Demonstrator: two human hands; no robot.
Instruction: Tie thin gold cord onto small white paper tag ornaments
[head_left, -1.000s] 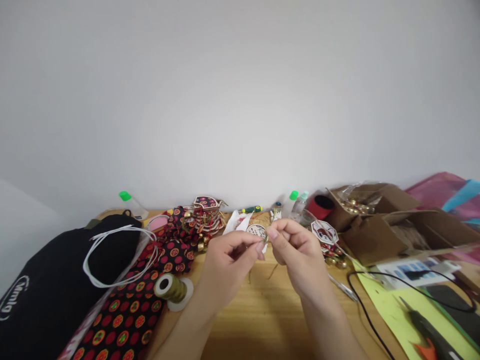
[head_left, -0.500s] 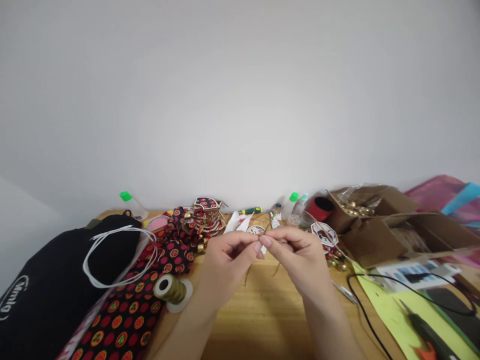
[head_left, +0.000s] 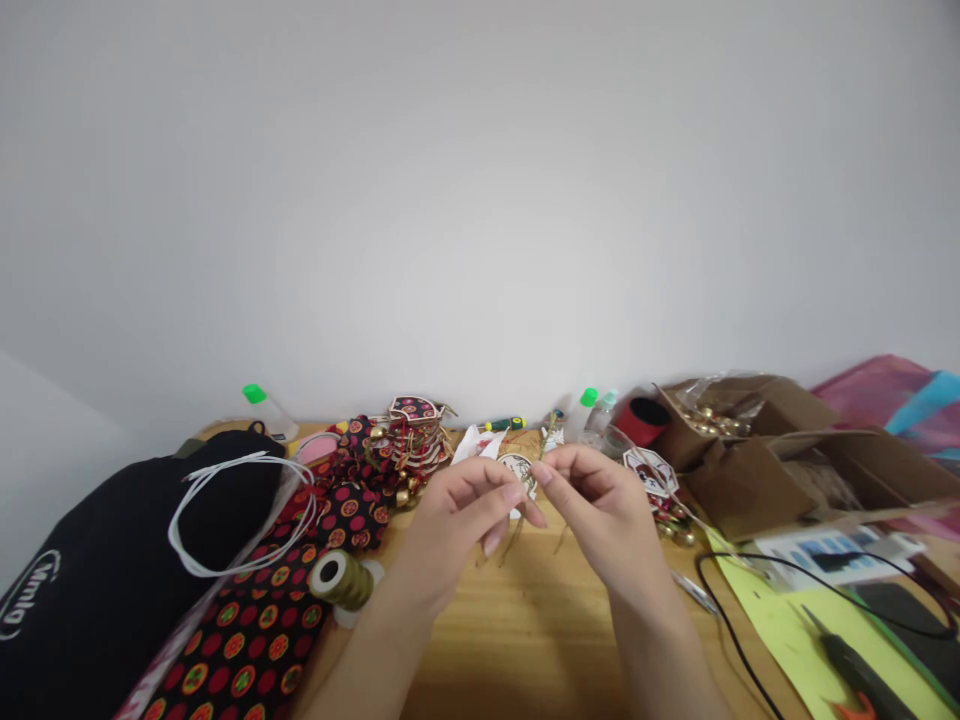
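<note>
My left hand [head_left: 457, 530] and my right hand [head_left: 600, 515] meet fingertip to fingertip over the wooden table [head_left: 525, 620]. Both pinch a thin gold thread [head_left: 517, 535] whose loose ends hang below the fingers. Just behind the fingertips lies a small round white ornament [head_left: 517, 466] with a dark picture. A spool of gold thread [head_left: 343, 580] lies on its side to the left of my left wrist.
A black bag [head_left: 112, 570] with white cord and dotted red-and-black fabric [head_left: 247, 640] fill the left. Stacked ornaments [head_left: 412, 435] and glue bottles [head_left: 264, 408] stand at the back. Cardboard boxes [head_left: 757, 450], a black cable [head_left: 735, 640] and yellow-green paper [head_left: 795, 630] are on the right.
Both hands stay together at the thread; the fingers have shifted slightly, the left hand's lower fingers now stretched out more. The view has dropped a little.
</note>
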